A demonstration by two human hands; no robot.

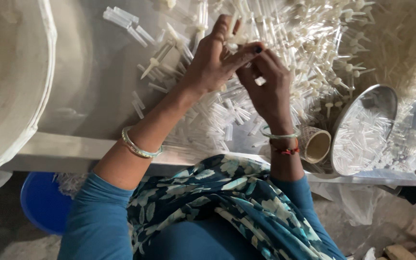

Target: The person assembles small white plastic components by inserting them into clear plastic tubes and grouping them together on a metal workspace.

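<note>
Two hands meet over the middle of a shiny metal bench (87,144). The left hand (213,60) has its fingers bent and pressed close, pinching a few small white plastic sticks (234,33) at the tips. The right hand (266,84) is curled in too, and its fingertips touch the left hand's fingers right at those sticks. I cannot tell if the right hand pinches a stick of its own.

Under the hands lies a big pile of white plastic pieces (309,43) (thin tubes and little plungers, all mixed up). It fills the far right part of the bench and runs down to the near edge.

Near the right edge sits a metal bowl (386,98), tilted, with more white pieces inside. Just beside it, at the near edge, lies a brown cardboard roll (316,144).

The left wrist wears a silver bangle (138,147). The right wrist wears a pale green bangle (278,136) and a red thread (287,150).

A blue tub (41,202) sits on the floor under the near left side of the bench. At the far left edge is a big pale round container (15,96).
</note>
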